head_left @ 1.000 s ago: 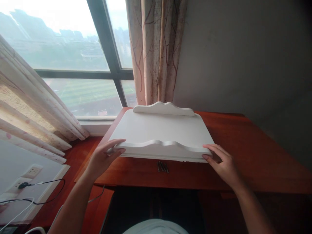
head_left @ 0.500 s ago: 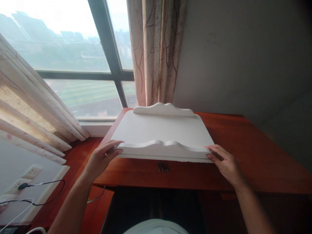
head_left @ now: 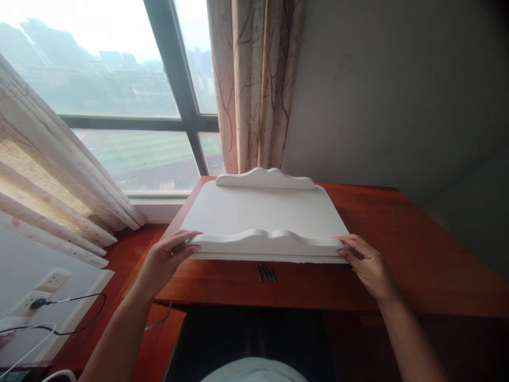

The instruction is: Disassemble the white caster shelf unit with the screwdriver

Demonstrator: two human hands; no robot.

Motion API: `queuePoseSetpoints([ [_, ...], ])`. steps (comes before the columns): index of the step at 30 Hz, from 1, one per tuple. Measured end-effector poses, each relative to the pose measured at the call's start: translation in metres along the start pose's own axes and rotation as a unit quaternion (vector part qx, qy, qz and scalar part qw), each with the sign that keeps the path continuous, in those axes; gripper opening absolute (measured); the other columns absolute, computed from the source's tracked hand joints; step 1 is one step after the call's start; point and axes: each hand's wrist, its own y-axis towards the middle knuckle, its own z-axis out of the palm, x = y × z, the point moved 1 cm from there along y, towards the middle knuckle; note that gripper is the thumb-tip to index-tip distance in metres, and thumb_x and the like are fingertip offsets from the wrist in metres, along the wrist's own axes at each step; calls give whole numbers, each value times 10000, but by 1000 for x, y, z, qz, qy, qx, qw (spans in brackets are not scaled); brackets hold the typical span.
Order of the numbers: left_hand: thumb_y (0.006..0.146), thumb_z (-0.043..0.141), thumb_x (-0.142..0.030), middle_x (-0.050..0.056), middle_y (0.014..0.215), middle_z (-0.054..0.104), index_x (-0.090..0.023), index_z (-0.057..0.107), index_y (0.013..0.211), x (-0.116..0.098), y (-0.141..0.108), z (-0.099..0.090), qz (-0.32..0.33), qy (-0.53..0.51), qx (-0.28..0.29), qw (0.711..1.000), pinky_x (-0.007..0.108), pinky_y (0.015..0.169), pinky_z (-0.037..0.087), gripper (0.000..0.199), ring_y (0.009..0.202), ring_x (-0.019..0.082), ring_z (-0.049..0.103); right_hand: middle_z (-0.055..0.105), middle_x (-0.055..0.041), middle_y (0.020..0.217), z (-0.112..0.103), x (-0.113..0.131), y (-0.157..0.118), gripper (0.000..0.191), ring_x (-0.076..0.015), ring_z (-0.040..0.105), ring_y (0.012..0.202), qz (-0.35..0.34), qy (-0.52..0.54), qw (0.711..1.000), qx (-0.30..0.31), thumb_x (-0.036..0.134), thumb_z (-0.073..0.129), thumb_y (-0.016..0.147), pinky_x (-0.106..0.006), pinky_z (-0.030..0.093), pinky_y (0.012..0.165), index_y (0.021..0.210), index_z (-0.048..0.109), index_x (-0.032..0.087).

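A white wavy-edged panel (head_left: 270, 244) stands along the near edge of a white board (head_left: 262, 209) on the desk. My left hand (head_left: 169, 254) pinches its left end between thumb and fingers. At its right end, my right hand (head_left: 363, 260) grips in the same way. A second wavy-edged panel (head_left: 265, 179) rises along the board's far side, apart from both hands. Several small metal screws or bolts (head_left: 265, 272) lie on the desk just in front of the board; their exact kind is too small to tell.
The reddish-brown wooden desk (head_left: 401, 254) extends to the right, beside a grey wall (head_left: 389, 90). Behind it hangs a patterned curtain (head_left: 254, 85) by the window (head_left: 119, 79). At lower left, a black plug (head_left: 38, 303) with cables sits in a wall socket.
The board and both wavy panels have shifted very slightly left and away from me. Both hands keep their hold on the near panel, and the screws have stayed put.
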Motion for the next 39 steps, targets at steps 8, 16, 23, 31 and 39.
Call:
queuePoseSetpoints([
  [8, 777, 828, -533, 84, 1025, 774, -214, 810, 1096, -7, 0, 2, -24, -16, -22, 999, 320, 765, 578, 451, 916, 246, 692, 703, -46, 1159, 5, 5, 2, 266, -233, 679, 1085, 31, 66, 997, -32, 439, 746, 881, -404, 584, 963, 1089, 787, 280],
  [16, 740, 845, -568, 95, 1049, 784, -210, 808, 1086, -15, 11, -6, -39, -29, -42, 998, 352, 823, 587, 499, 989, 282, 713, 714, -54, 1174, -7, 17, 24, 278, -235, 694, 1084, 12, 50, 998, -19, 446, 738, 887, -383, 589, 947, 1102, 775, 273],
  [23, 778, 804, -593, 56, 1096, 785, -271, 807, 1072, -16, 41, -1, 84, 81, -46, 992, 440, 1039, 525, 436, 1080, 272, 681, 764, -45, 1132, -9, 15, 58, 273, -256, 672, 1075, -127, -153, 980, 1, 443, 708, 905, -462, 579, 950, 1136, 780, 315],
  [31, 865, 735, -485, 48, 1108, 795, -270, 804, 1078, -3, 52, 7, 132, 145, -43, 980, 429, 933, 544, 311, 1006, 268, 658, 788, -25, 1075, -3, 7, 65, 207, -240, 690, 944, -172, -178, 969, 11, 336, 700, 896, -430, 613, 828, 1077, 798, 311],
  [39, 887, 733, -435, 37, 1177, 778, -277, 785, 1140, 4, 45, -2, 155, 160, -3, 975, 418, 1003, 516, 303, 1074, 268, 641, 782, -9, 1117, -2, 13, 54, 224, -234, 698, 974, -219, -225, 949, 15, 274, 666, 927, -433, 607, 869, 1118, 781, 301],
])
